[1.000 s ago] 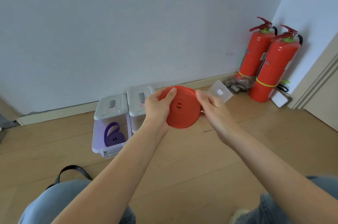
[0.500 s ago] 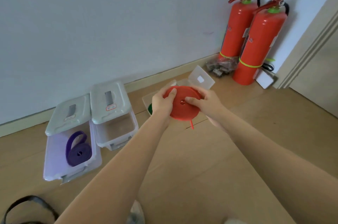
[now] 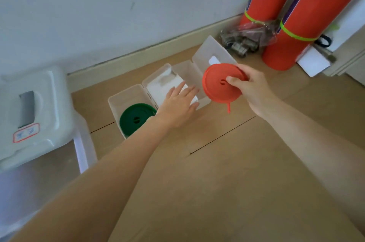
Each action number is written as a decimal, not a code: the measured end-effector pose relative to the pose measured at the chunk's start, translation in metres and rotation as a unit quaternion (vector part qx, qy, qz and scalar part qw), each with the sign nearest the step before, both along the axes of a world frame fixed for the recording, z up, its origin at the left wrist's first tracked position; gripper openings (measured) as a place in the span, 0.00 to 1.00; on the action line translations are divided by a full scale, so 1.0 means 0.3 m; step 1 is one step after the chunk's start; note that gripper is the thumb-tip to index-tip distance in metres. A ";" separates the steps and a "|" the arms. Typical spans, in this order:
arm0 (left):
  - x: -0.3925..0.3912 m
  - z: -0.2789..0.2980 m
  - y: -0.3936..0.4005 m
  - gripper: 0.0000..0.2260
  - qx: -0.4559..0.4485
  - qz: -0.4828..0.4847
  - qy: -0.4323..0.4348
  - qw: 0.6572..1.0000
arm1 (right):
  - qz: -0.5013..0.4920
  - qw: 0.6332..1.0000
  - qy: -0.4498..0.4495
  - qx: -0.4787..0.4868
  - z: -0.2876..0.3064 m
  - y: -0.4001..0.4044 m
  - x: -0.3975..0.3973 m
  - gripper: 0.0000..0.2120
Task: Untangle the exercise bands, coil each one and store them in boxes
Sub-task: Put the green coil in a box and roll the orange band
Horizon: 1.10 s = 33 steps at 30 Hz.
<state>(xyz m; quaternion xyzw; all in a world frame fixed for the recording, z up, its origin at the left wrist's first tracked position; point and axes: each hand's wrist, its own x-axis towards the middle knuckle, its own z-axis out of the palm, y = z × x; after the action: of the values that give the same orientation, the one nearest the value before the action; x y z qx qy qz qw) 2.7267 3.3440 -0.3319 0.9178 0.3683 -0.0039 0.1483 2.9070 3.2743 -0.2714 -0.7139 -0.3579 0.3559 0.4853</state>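
While the right hand (image 3: 250, 89) grips the coiled red band (image 3: 219, 85) above the floor (image 3: 227, 162), its thumb lies across the coil's face near the centre hole and the remaining fingers (image 3: 240, 69) curl over the far edge. A short loose tail of the band hangs below the coil. The disc sits tilted over the right-hand clear box (image 3: 197, 68), whose lid stands open. The left hand (image 3: 179, 103) holds nothing; its straight, spread fingers reach over the near rim of that box. The coiled green band (image 3: 134, 118) lies in the adjoining clear box (image 3: 116, 105), just left of the left wrist.
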 end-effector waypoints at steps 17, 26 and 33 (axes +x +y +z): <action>-0.243 0.186 0.085 0.26 0.084 -0.068 -0.034 0.994 | 0.058 0.984 -0.167 -0.020 -0.105 0.185 -0.145 0.19; -0.088 0.113 0.124 0.23 0.117 -0.082 0.074 0.987 | 0.086 0.974 -0.119 -0.171 -0.140 0.142 -0.074 0.19; 0.027 0.147 0.042 0.05 0.312 -0.094 0.121 0.938 | 0.055 0.975 -0.064 -0.204 -0.119 0.051 0.019 0.17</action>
<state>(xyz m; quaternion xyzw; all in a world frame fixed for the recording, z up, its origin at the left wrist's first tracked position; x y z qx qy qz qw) 2.7349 3.3567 -0.2879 0.9410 0.2782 -0.0136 -0.1921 2.9126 3.2895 -0.3070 -0.7985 -0.3464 0.4010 0.2857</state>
